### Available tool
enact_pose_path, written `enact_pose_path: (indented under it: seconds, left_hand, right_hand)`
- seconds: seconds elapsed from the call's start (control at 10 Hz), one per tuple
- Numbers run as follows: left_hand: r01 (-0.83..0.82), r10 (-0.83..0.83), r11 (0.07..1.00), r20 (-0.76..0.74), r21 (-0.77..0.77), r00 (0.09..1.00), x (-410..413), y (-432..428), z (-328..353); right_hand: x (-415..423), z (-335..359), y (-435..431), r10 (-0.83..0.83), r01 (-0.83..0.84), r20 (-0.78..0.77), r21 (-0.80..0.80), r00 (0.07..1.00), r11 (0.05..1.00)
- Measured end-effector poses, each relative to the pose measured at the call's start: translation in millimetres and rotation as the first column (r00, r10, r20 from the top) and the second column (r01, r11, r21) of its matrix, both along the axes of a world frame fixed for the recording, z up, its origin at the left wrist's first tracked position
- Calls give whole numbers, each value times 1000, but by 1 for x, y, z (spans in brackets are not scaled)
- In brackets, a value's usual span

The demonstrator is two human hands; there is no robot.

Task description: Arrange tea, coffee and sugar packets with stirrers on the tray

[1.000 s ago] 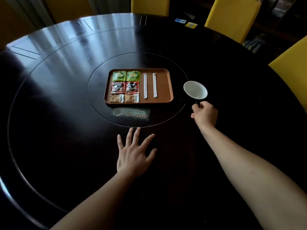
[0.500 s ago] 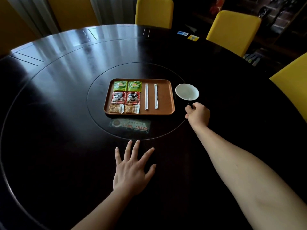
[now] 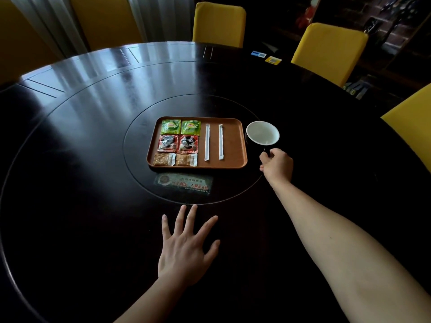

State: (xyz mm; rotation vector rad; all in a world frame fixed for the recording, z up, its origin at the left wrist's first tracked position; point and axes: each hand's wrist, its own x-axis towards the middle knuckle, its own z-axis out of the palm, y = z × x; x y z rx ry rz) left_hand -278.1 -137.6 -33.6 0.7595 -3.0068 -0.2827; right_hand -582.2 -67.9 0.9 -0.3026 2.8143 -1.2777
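Observation:
A brown tray (image 3: 234, 145) sits at the centre of the dark round table. On it lie two green tea packets (image 3: 180, 127), two red coffee packets (image 3: 178, 143) and two tan sugar packets (image 3: 175, 159) in rows. Two white wrapped stirrers (image 3: 213, 142) lie parallel to their right. A dark cup with a white inside (image 3: 262, 132) stands against the tray's right edge. My right hand (image 3: 277, 165) is shut on the cup's handle. My left hand (image 3: 184, 248) rests flat on the table in front of the tray, fingers spread, holding nothing.
A label card (image 3: 184, 183) lies on the turntable just in front of the tray. Yellow chairs (image 3: 328, 50) stand around the far and right sides. Small blue and yellow cards (image 3: 272, 59) lie at the far table edge.
The cup has slid left in my right hand until it stands against the tray's right edge. My left hand has stayed flat on the table.

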Motion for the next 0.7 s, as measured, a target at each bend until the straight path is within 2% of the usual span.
enact_pose_path:
  seconds: [0.4, 0.7]
  left_hand:
    - [7, -7, 1000, 3, 5, 1000, 0, -1, 2]
    - [10, -11, 1000, 34, 25, 999, 0, -1, 5]
  right_hand:
    - [-10, -15, -3, -1, 3, -24, 82, 1000, 997]
    - [7, 3, 5, -20, 21, -6, 82, 1000, 996]
